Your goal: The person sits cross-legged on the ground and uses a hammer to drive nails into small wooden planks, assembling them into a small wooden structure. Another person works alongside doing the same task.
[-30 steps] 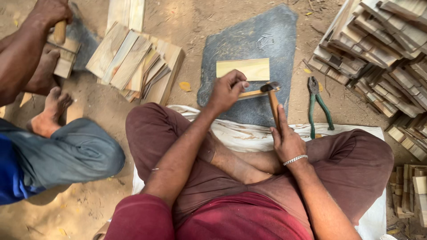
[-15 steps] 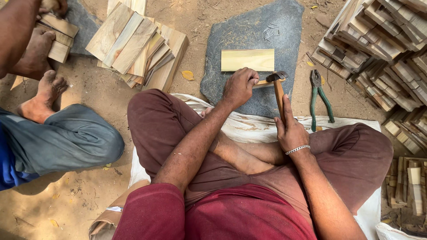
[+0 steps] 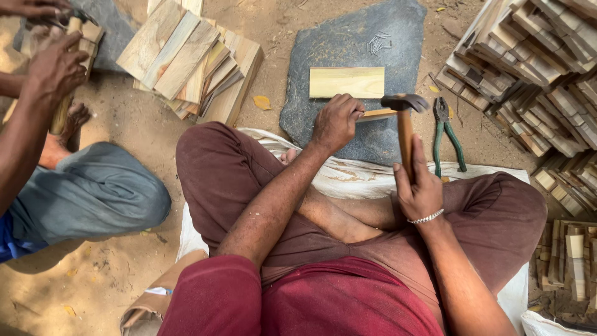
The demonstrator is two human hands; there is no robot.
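I sit cross-legged on a white cloth before a flat grey stone slab. My left hand grips a thin wooden strip on the slab's near part. My right hand holds a claw hammer by its wooden handle, the metal head resting over the strip's right end. A pale rectangular wooden board lies flat on the slab just beyond my left hand. A small pile of nails sits farther back on the slab.
Green-handled pliers lie on the ground right of the hammer. Stacked wooden pieces fill the right side; a loose pile of boards lies at upper left. Another person sits at the left, working with wood.
The view has shifted slightly. My hands stay on the strip and hammer, the hammer head still at the strip's end. The person at left has moved their hands lower.
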